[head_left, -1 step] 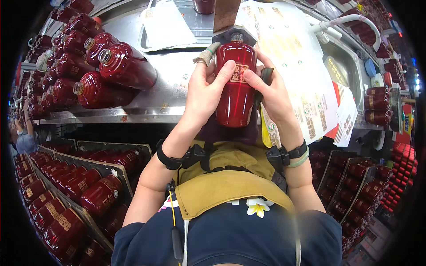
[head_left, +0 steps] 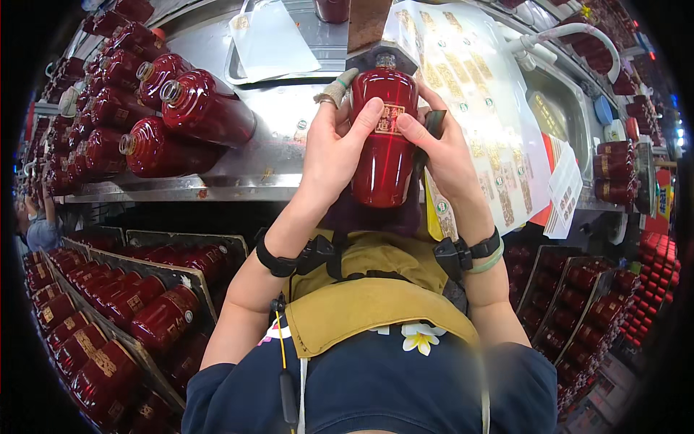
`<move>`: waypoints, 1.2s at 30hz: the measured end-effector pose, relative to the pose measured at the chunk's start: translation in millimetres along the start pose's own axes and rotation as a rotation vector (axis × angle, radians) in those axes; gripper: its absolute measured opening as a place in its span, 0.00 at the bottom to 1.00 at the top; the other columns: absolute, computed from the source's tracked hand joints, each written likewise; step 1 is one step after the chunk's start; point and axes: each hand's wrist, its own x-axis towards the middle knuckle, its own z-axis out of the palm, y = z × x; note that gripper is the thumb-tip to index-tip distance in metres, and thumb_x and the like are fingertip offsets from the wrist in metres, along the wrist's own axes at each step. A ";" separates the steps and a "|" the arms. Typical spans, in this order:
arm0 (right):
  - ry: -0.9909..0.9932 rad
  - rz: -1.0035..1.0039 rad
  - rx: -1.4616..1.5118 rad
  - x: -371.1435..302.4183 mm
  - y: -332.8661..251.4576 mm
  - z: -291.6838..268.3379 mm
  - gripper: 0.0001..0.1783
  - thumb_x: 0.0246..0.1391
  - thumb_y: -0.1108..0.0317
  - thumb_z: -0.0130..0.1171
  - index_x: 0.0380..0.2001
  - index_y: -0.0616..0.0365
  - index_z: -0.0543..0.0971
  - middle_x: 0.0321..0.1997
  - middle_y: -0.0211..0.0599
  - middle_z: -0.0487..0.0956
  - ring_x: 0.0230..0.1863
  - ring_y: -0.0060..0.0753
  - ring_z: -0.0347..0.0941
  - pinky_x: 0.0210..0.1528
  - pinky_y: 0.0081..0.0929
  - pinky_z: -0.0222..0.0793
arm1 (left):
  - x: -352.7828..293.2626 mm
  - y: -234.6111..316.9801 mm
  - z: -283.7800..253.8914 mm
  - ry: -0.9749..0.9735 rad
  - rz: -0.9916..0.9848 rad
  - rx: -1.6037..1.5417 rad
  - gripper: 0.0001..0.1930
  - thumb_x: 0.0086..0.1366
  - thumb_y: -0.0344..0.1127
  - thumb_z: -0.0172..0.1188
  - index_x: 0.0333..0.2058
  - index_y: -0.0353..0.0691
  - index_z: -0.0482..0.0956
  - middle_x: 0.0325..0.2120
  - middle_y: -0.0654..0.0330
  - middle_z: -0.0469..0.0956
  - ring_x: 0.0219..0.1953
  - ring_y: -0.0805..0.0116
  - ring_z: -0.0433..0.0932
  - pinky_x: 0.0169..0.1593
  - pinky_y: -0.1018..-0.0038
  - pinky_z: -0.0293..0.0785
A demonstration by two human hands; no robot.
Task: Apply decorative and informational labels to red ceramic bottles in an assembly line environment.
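Observation:
A dark red glass bottle (head_left: 384, 173) lies on its back with its clear neck pointing away from me. Both hands hold it by its sides. My left hand (head_left: 334, 145) wraps the left side, its thumb at the edge of a small gold label (head_left: 390, 119) on the bottle's front. A fabric finger cover (head_left: 334, 92) sits on one left finger. My right hand (head_left: 444, 148) grips the other side, thumb at the label's right edge, most fingers hidden behind the glass. A dark flat strip (head_left: 435, 123) shows by the right fingers. Beneath the bottle is a dark purple surface (head_left: 347, 217).
Several red bottles (head_left: 210, 108) crowd the steel counter (head_left: 278, 137) at left. Label sheets (head_left: 499, 137) cover its right side, before a sink with a curved white tap (head_left: 578, 30). A white sheet (head_left: 278, 43) lies far left. Crates of bottles (head_left: 166, 318) stand low on both sides.

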 end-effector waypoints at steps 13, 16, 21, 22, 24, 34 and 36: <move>0.145 -0.239 -0.113 -23.9 -20.4 -2.8 0.20 0.68 0.75 0.56 0.62 0.63 0.70 0.50 0.33 0.75 0.53 0.20 0.71 0.57 0.21 0.67 | 2.2 1.0 -13.8 -0.150 -0.047 -0.063 0.41 0.74 0.39 0.61 0.75 0.33 0.47 0.64 0.51 0.70 0.63 0.68 0.72 0.66 0.70 0.69; 0.156 -0.277 -0.405 -46.1 -26.1 13.1 0.11 0.62 0.76 0.62 0.47 0.64 0.80 0.38 0.33 0.80 0.40 0.22 0.76 0.47 0.23 0.73 | 2.0 1.7 -13.7 -0.181 0.001 -0.047 0.44 0.71 0.36 0.64 0.75 0.32 0.46 0.67 0.49 0.66 0.65 0.66 0.71 0.68 0.68 0.67; 0.207 -0.339 -0.447 -48.1 -9.9 18.8 0.10 0.57 0.75 0.66 0.43 0.64 0.82 0.36 0.39 0.82 0.35 0.27 0.79 0.39 0.25 0.73 | 1.1 2.7 -12.2 -0.167 -0.007 -0.039 0.44 0.71 0.35 0.65 0.75 0.32 0.46 0.68 0.48 0.66 0.65 0.65 0.71 0.68 0.68 0.68; 0.207 -0.337 -0.443 -48.2 -9.5 18.4 0.10 0.57 0.75 0.67 0.42 0.65 0.82 0.37 0.40 0.83 0.34 0.28 0.79 0.38 0.26 0.72 | 0.7 4.1 -11.6 -0.168 -0.021 -0.036 0.44 0.71 0.35 0.65 0.75 0.32 0.46 0.68 0.48 0.66 0.65 0.65 0.71 0.68 0.68 0.67; 0.204 -0.334 -0.445 -49.5 -8.9 18.5 0.10 0.57 0.75 0.67 0.42 0.65 0.82 0.37 0.40 0.82 0.34 0.28 0.78 0.38 0.26 0.72 | -0.5 4.3 -11.4 -0.165 -0.023 -0.037 0.44 0.71 0.35 0.65 0.75 0.32 0.46 0.68 0.48 0.66 0.66 0.65 0.71 0.68 0.68 0.67; 0.230 -0.447 -0.620 -49.4 -11.7 20.5 0.10 0.54 0.75 0.68 0.40 0.63 0.81 0.36 0.42 0.81 0.35 0.40 0.79 0.38 0.33 0.72 | 0.5 0.7 -11.5 -0.152 -0.006 -0.024 0.43 0.71 0.35 0.65 0.74 0.31 0.48 0.67 0.46 0.66 0.66 0.64 0.70 0.69 0.67 0.68; 0.229 -0.423 -0.623 -49.7 -13.6 21.7 0.10 0.54 0.75 0.68 0.40 0.63 0.81 0.36 0.43 0.81 0.35 0.42 0.79 0.39 0.34 0.73 | 0.9 1.1 -10.6 -0.144 0.017 -0.010 0.43 0.71 0.36 0.65 0.74 0.31 0.48 0.67 0.46 0.66 0.66 0.63 0.71 0.69 0.66 0.68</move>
